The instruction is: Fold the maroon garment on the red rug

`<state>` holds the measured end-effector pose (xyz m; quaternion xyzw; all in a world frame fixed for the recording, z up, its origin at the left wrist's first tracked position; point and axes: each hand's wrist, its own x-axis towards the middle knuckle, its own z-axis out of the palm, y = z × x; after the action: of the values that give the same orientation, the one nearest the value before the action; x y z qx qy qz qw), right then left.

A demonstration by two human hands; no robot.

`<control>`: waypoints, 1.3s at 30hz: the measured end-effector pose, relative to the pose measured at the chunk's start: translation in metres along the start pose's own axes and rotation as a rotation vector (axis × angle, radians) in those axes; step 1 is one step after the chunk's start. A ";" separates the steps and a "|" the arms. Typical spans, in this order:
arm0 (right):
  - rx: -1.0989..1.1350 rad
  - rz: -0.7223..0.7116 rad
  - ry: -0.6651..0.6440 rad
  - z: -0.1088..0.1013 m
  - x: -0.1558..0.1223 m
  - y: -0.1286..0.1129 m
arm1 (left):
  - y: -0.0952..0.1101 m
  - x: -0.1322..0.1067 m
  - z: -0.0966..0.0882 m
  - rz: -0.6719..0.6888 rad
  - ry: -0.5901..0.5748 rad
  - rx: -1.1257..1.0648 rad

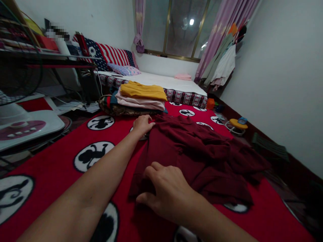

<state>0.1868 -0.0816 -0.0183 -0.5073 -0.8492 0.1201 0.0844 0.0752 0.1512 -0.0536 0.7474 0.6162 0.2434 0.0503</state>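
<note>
A dark red garment (pixel 194 148) lies spread and wrinkled on the red blanket (pixel 126 158), which has white circles with black figures. What kind of garment it is I cannot tell. My left hand (pixel 142 125) rests at its far left corner, thumb beside the cloth and a small gap between thumb and fingers. Over the near left part is my right hand (pixel 168 188), its fingers bent and its thumb held apart. Beyond my left hand stands a stack of folded clothes, with a mustard yellow garment (pixel 143 90) on top and a pale pink one (pixel 140 102) under it.
At the back is a low bed (pixel 161 80) with pillows, below a window with purple curtains (pixel 217 37). A desk (pixel 63 60) and a fan (pixel 20 57) stand at the left. To the right are a yellow stool (pixel 237 123) and a white wall.
</note>
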 end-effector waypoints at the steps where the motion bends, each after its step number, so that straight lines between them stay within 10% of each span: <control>1: -0.029 -0.013 -0.044 -0.001 -0.001 -0.003 | 0.001 0.000 -0.001 -0.005 -0.019 -0.009; 8: -0.081 0.001 -0.065 0.008 0.002 -0.008 | -0.002 0.002 0.002 0.022 -0.117 -0.047; 14: 0.202 -0.019 0.041 -0.002 0.001 0.003 | -0.011 0.009 0.008 0.027 0.087 -0.266; 21: 0.114 -0.038 0.265 0.033 0.026 0.037 | -0.012 0.010 0.012 0.058 0.265 -0.293; 34: 0.198 -0.125 0.226 0.043 0.028 0.044 | 0.017 0.048 0.016 0.174 -0.042 0.041; 39: 0.216 -0.125 0.245 0.045 0.029 0.044 | 0.021 0.064 -0.001 0.110 0.013 0.123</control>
<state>0.1987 -0.0415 -0.0731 -0.4525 -0.8445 0.1424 0.2487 0.1017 0.2065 -0.0260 0.7803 0.5882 0.2122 -0.0131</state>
